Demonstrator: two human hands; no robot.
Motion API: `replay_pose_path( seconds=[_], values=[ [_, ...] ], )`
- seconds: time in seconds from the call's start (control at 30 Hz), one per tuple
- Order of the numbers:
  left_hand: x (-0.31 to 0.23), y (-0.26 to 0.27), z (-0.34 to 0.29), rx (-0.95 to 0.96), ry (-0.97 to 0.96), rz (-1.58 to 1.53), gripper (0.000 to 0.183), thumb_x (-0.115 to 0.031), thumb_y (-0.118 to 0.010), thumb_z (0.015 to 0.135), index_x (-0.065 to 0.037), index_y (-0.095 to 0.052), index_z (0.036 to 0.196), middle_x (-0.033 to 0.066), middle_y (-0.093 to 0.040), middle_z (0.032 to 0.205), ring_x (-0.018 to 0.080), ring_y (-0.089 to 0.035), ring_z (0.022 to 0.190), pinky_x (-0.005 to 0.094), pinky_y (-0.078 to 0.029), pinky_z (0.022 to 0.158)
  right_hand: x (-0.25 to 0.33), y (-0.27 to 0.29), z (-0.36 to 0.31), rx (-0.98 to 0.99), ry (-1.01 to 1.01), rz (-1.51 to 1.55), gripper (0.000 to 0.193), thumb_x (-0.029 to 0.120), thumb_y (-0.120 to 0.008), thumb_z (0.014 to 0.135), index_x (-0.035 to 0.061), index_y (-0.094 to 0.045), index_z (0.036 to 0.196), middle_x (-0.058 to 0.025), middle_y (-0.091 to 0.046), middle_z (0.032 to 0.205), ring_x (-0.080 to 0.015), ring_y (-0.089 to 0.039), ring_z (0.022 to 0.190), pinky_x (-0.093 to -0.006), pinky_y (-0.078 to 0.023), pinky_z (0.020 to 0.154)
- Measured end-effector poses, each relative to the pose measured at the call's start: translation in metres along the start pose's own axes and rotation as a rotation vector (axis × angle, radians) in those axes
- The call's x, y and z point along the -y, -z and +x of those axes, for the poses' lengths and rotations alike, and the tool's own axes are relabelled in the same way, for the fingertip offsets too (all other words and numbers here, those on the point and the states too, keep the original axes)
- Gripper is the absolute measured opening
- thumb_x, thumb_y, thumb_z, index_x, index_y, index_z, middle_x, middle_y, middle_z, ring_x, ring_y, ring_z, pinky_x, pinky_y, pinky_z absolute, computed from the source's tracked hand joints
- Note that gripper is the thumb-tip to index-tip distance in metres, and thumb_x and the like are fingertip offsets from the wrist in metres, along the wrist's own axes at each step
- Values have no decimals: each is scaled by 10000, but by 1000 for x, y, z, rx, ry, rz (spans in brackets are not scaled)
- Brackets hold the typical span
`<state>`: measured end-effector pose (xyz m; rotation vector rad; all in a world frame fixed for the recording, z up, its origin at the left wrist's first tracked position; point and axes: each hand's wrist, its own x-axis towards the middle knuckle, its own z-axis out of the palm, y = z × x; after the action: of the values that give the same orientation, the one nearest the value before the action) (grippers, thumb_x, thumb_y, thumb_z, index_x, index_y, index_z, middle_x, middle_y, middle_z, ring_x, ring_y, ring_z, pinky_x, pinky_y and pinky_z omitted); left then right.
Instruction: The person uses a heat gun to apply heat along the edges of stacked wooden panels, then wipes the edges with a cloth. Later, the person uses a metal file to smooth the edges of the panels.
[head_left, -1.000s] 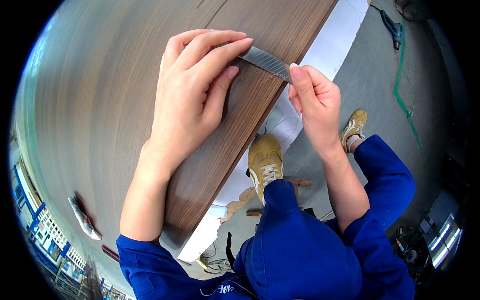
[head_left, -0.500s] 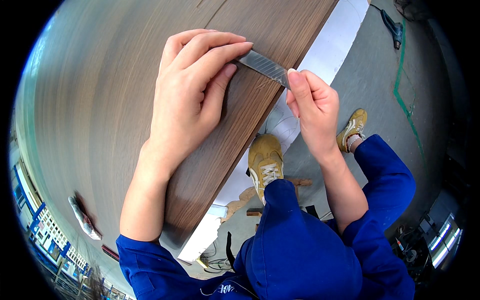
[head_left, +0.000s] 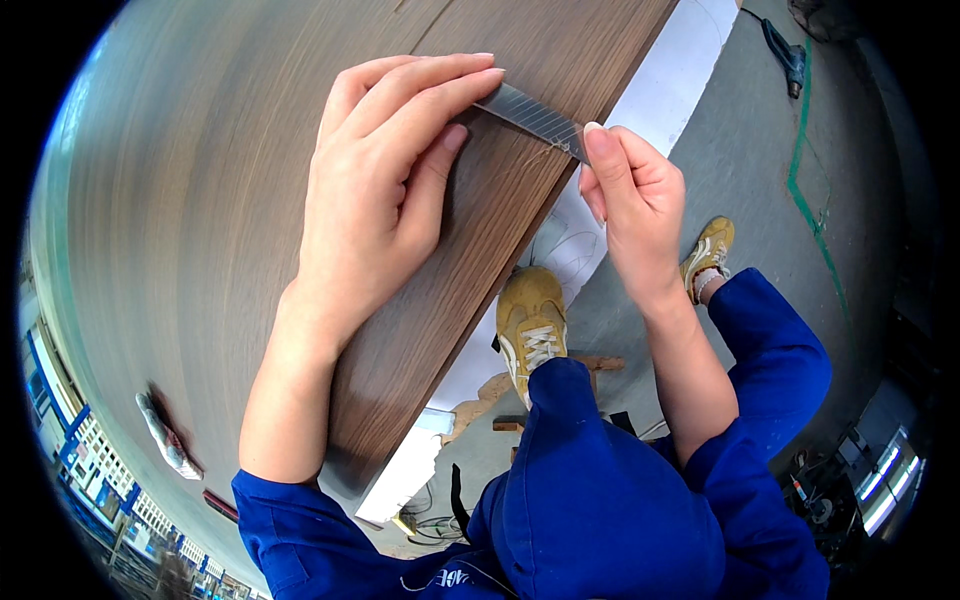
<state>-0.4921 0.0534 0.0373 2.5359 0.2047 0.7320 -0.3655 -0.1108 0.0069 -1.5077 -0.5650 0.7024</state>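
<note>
A grey snap-off knife blade (head_left: 537, 117) with slanted score lines lies across the long edge of a brown wood-grain panel (head_left: 220, 220). My left hand (head_left: 375, 180) grips its left end with the fingertips, the thumb below them; the exact contact is partly hidden under the fingers. At the other end, my right hand (head_left: 640, 195) pinches the blade between thumb and curled fingers, just beyond the panel's edge. Thin pale shavings (head_left: 543, 154) cling along the blade's near side, close to the right thumb.
On the panel's left lie a crumpled whitish item (head_left: 168, 437) and a dark red object (head_left: 220, 505). White sheeting (head_left: 670, 95) shows beneath the panel edge. A heat-gun-shaped tool (head_left: 785, 58) rests on the grey floor at the far right. My shoe (head_left: 533, 315) is below the edge.
Both hands and the blade have shifted slightly away from me, the right hand also a little to the right. The shavings by the blade stand out more.
</note>
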Motion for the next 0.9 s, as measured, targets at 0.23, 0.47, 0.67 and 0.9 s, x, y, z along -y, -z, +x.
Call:
replay_pose_path(
  seconds=[0.23,0.47,0.67,0.9],
  values=[
    [-1,0,-1,1,10,0,298,23,-563,829,-76,-664,1091,47,-643,1133,272,-540,1069,349,-453,909,1,-2,-6,8,-36,3,417,293,-557,982,52,-520,643,59,-393,546,-10,-328,513,-206,-247,457],
    [-3,4,-1,42,53,-8,268,25,-539,870,-50,-680,1085,58,-652,1144,240,-544,1116,340,-423,958,2,-5,-10,20,-47,-8,417,289,-552,985,51,-521,643,61,-395,547,-10,-328,511,-206,-248,455],
    [-2,4,-2,26,53,-23,290,50,-521,862,-51,-684,1080,56,-653,1155,234,-550,1111,330,-427,958,-1,-7,-10,-13,-20,1,405,277,-556,983,49,-527,650,59,-400,545,-9,-333,507,-206,-248,449],
    [1,0,-2,-4,24,-31,362,76,-525,802,-75,-666,1099,45,-645,1161,273,-544,1075,345,-455,913,1,-4,-4,-14,-13,24,406,282,-557,984,56,-517,648,60,-392,541,-10,-328,505,-204,-248,451]
  ],
)
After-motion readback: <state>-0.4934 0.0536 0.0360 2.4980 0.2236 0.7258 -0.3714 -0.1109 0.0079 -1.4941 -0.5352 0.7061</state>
